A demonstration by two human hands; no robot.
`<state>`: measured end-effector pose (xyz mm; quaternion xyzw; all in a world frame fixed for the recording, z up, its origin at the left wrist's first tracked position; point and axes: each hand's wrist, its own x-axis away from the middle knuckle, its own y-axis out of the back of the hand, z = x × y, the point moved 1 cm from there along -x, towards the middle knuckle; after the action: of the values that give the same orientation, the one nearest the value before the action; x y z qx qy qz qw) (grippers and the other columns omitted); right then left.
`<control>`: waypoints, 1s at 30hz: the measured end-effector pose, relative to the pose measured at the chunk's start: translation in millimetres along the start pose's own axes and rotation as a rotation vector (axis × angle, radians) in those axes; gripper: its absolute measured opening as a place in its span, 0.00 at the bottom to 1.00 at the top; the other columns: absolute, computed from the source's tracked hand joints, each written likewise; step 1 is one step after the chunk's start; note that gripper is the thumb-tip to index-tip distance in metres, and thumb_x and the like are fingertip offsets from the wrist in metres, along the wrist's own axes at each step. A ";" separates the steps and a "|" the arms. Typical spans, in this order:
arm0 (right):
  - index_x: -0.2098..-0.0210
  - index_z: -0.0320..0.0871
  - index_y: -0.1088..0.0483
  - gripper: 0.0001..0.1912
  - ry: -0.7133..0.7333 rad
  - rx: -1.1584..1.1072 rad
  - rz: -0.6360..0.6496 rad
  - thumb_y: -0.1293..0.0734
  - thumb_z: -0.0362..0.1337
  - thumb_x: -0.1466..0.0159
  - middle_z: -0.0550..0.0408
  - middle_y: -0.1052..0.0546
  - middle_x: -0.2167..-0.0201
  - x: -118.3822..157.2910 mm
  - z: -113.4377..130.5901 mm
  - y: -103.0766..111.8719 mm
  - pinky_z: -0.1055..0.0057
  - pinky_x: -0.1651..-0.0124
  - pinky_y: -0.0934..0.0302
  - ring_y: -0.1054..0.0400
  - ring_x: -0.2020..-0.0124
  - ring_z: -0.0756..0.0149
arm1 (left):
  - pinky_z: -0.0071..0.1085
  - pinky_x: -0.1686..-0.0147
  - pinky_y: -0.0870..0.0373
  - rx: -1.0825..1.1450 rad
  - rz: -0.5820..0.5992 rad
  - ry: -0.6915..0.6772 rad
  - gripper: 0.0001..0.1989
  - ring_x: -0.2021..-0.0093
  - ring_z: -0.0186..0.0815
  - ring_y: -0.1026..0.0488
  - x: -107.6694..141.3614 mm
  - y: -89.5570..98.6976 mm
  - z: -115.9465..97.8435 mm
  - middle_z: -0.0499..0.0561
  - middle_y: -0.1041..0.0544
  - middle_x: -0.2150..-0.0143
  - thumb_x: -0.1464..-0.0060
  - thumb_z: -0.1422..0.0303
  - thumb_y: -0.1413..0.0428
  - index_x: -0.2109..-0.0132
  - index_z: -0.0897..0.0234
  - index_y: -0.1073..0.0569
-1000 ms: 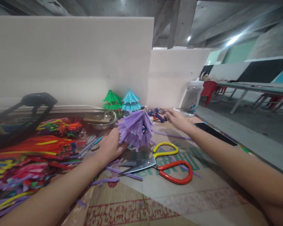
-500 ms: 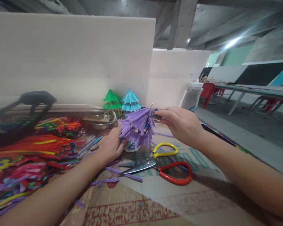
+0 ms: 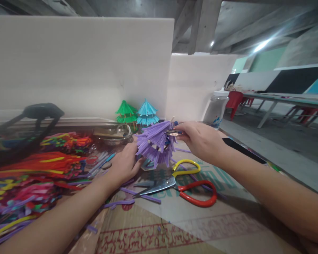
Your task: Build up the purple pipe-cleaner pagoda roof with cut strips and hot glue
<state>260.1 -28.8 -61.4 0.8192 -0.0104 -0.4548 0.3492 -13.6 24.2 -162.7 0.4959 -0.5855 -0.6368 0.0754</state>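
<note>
A small two-tiered pagoda model (image 3: 156, 139), made of purple pipe cleaners, leans to the right near the middle of the head view. My left hand (image 3: 127, 158) grips its lower left side, with the fingertips hidden behind it. At the upper right of its roof, my right hand (image 3: 197, 135) pinches a small metal tool (image 3: 174, 133) with a bit of blue beside it; its exact kind I cannot make out. Large scissors (image 3: 172, 183) with one yellow and one red handle lie open just in front. Purple pipe cleaner strips (image 3: 141, 195) lie around the blades.
Behind stand a green pagoda (image 3: 125, 112) and a light blue one (image 3: 146, 112). Bundles of coloured pipe cleaners (image 3: 39, 164) cover the left side, beside a glass bowl (image 3: 112, 133). A clear bottle (image 3: 216, 107) and a dark flat object (image 3: 243, 151) are at right. White panels (image 3: 79, 67) rise behind.
The small metal tool in my right hand has turned slightly, showing more of its metal. The pagoda has shifted a little to the right; my left hand keeps its hold.
</note>
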 end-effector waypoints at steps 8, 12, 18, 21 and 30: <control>0.57 0.38 0.30 0.16 0.054 0.030 -0.045 0.45 0.40 0.26 0.49 0.21 0.68 0.0 2.4 -0.7 0.67 0.66 0.40 0.29 0.69 0.63 | 0.47 0.45 0.36 -0.007 0.005 0.000 0.19 0.43 0.50 0.35 0.2 0.5 -0.8 0.61 0.30 0.48 0.38 0.59 0.54 0.44 0.63 0.36; 0.57 0.39 0.30 0.16 0.053 0.041 -0.037 0.46 0.40 0.26 0.50 0.21 0.68 0.6 2.8 -0.8 0.67 0.67 0.41 0.29 0.68 0.63 | 0.48 0.45 0.35 -0.005 0.005 0.002 0.19 0.44 0.50 0.35 0.0 0.5 -1.1 0.62 0.30 0.48 0.38 0.59 0.54 0.44 0.64 0.36; 0.55 0.37 0.30 0.12 0.014 0.005 -0.070 0.42 0.38 0.28 0.49 0.21 0.67 -1.0 3.4 4.3 0.67 0.67 0.39 0.27 0.67 0.61 | 0.47 0.46 0.35 0.007 0.004 0.016 0.19 0.45 0.49 0.34 -0.7 0.5 -1.4 0.61 0.30 0.49 0.38 0.60 0.53 0.44 0.63 0.36; 0.54 0.35 0.31 0.11 0.007 -0.005 -0.061 0.41 0.36 0.29 0.46 0.20 0.64 -1.4 1.9 8.3 0.67 0.65 0.37 0.26 0.65 0.60 | 0.47 0.46 0.35 0.009 0.007 0.024 0.20 0.44 0.50 0.34 -0.9 0.7 -1.8 0.62 0.30 0.48 0.38 0.59 0.54 0.44 0.64 0.36; 0.56 0.38 0.30 0.11 0.068 -0.033 0.059 0.42 0.36 0.28 0.48 0.21 0.66 -1.3 0.8 7.8 0.66 0.64 0.38 0.27 0.66 0.62 | 0.47 0.46 0.35 0.019 -0.009 0.015 0.20 0.44 0.50 0.34 -0.9 -0.2 -1.2 0.61 0.30 0.48 0.37 0.58 0.54 0.43 0.63 0.36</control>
<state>261.1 -34.7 -56.1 0.8277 -0.0154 -0.4163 0.3761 -12.1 24.1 -162.2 0.5040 -0.5887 -0.6278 0.0726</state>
